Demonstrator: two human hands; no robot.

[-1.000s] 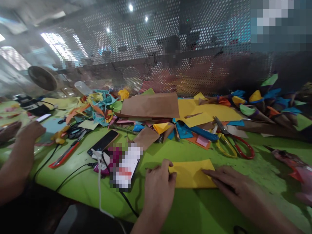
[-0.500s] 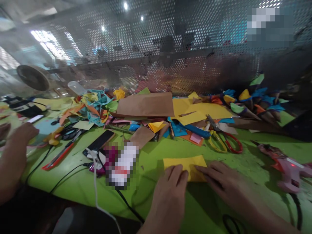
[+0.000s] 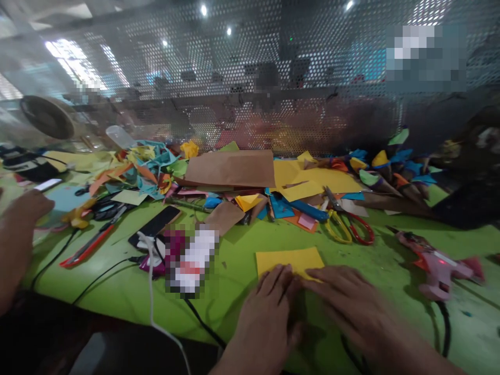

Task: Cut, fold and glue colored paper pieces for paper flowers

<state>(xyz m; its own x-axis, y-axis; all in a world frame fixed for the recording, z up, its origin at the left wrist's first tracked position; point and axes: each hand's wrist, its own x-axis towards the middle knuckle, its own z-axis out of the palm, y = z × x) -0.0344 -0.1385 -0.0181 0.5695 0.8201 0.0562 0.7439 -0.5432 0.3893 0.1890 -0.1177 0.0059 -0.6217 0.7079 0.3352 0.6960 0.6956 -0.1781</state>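
Observation:
A yellow sheet of paper (image 3: 289, 259) lies flat on the green table (image 3: 242, 245) in front of me. My left hand (image 3: 269, 307) rests palm down on its near edge with the fingers stretched out. My right hand (image 3: 344, 302) lies beside it, fingers flat and spread, and covers the sheet's right near part. Both hands press on the paper and hide its lower half. Neither hand grips anything.
Scissors with yellow and red handles (image 3: 347, 224) lie behind the sheet. A pink glue gun (image 3: 437, 263) lies at the right. A phone (image 3: 154, 225) with cables, brown paper (image 3: 232, 169), coloured scraps (image 3: 144, 166) and paper cones (image 3: 386, 172) fill the back. Another person's arm (image 3: 15, 234) is at the left.
Both my hands have slid toward me and to the middle of the yellow sheet, so they cover more of it. The view has shifted right, which brings the glue gun into sight.

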